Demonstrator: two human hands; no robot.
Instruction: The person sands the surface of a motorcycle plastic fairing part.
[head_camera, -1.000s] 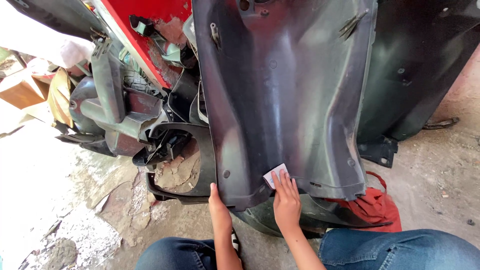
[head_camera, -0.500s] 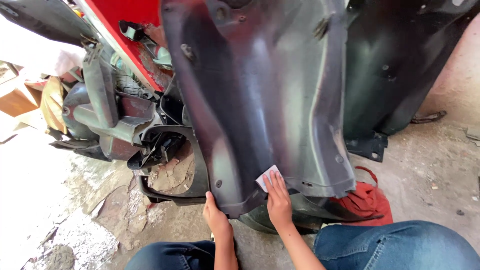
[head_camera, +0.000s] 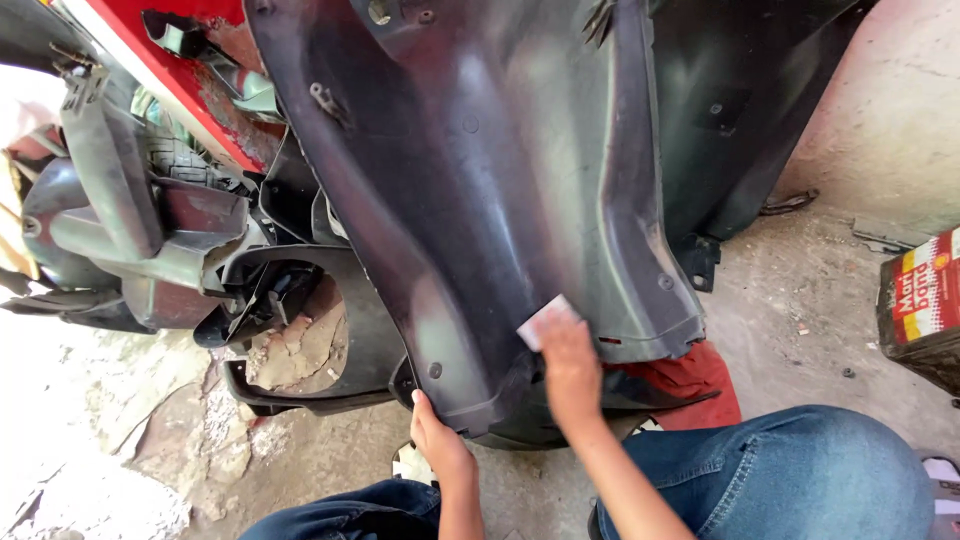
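Beside wall, red-yellow box (head_camera: 922, 305), right hand (head_camera: 568, 366) rubbing panel (head_camera: 500, 200)

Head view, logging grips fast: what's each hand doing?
Left hand: gripping the lower edge of the dark plastic scooter panel.
Right hand: pressing a small pale sheet on it.

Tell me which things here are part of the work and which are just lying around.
In the work: dark plastic panel; small pale pad pressed on it by the right hand; left hand gripping the panel's lower edge.

Lying about: red cloth; red and yellow box; other black panels.
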